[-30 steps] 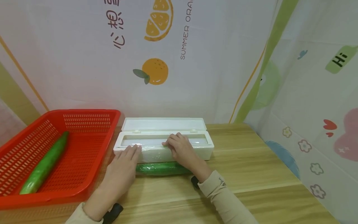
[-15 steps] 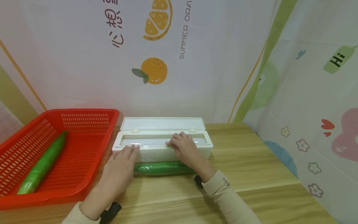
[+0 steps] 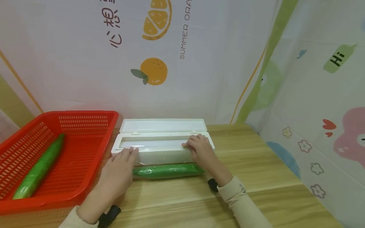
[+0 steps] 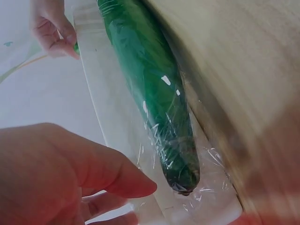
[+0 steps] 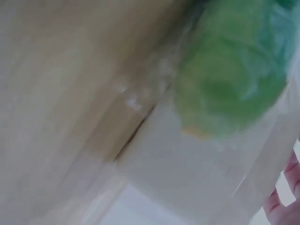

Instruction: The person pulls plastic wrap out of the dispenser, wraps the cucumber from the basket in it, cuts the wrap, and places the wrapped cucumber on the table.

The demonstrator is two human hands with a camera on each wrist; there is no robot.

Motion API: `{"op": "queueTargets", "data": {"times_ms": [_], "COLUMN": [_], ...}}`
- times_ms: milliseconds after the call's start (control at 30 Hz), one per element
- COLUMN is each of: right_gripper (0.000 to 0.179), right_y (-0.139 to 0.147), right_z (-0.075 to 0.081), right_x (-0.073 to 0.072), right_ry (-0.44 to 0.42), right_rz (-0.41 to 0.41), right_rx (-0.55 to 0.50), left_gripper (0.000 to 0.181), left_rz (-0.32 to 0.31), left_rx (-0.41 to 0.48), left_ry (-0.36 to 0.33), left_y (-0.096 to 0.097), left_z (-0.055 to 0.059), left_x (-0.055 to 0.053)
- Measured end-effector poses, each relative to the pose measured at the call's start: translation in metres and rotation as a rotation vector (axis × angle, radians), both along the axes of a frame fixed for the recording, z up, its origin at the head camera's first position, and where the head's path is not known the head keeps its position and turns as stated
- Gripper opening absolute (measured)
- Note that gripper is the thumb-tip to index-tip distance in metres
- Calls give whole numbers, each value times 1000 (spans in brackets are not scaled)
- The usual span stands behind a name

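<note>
A white cling film box (image 3: 162, 157) lies lengthwise with its lid (image 3: 163, 125) raised at the back. Against its front side is a cucumber (image 3: 168, 171), covered in clear film that runs up over the box's front edge. My left hand (image 3: 117, 174) rests its fingers on the left end of that edge; in the left wrist view its thumb lies beside the wrapped cucumber tip (image 4: 180, 176). Toward the right end, my right hand (image 3: 201, 152) pinches a small green slide cutter (image 4: 76, 48), mostly hidden by the fingers. The cucumber's other end (image 5: 225, 93) looms close in the right wrist view.
On the left stands a red plastic basket (image 3: 105, 152) with another cucumber (image 3: 40, 167) in it. The wooden table (image 3: 256, 177) meets a printed curtain (image 3: 194, 91) behind the box. Black wrist-camera mounts (image 3: 109, 216) sit under the wrists.
My right hand has slid rightward along the box's front edge with the slide cutter, from near the middle toward the right end. The left hand stays at the left end. The head view shifts slightly.
</note>
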State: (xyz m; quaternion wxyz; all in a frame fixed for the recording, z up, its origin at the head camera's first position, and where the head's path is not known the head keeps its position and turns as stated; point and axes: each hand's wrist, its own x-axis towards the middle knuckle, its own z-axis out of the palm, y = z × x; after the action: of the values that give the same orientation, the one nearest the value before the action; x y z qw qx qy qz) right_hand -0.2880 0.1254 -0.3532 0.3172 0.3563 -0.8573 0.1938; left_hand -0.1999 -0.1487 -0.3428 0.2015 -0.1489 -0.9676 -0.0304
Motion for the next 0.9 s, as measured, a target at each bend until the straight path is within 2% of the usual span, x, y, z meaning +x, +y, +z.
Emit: {"op": "queueTargets", "data": {"times_ms": [400, 633, 733, 900], "right_gripper": [12, 11, 12, 8], "right_y": [20, 40, 49, 56], "right_z": [1, 7, 13, 16], "right_x": [2, 3, 6, 9], "right_ry": [-91, -67, -95, -141], "right_rz": [-54, -111, -160, -205], "right_rx": [-22, 30, 48, 138], "left_gripper": [59, 60, 62, 60], "left_rz": [6, 4, 2, -2], "left_rx": [-11, -12, -10, -8], "left_ry": [-16, -21, -23, -26], "left_y": [-3, -4, -4, -5], "left_z": [2, 4, 4, 3], "left_x": [1, 1, 1, 0]}}
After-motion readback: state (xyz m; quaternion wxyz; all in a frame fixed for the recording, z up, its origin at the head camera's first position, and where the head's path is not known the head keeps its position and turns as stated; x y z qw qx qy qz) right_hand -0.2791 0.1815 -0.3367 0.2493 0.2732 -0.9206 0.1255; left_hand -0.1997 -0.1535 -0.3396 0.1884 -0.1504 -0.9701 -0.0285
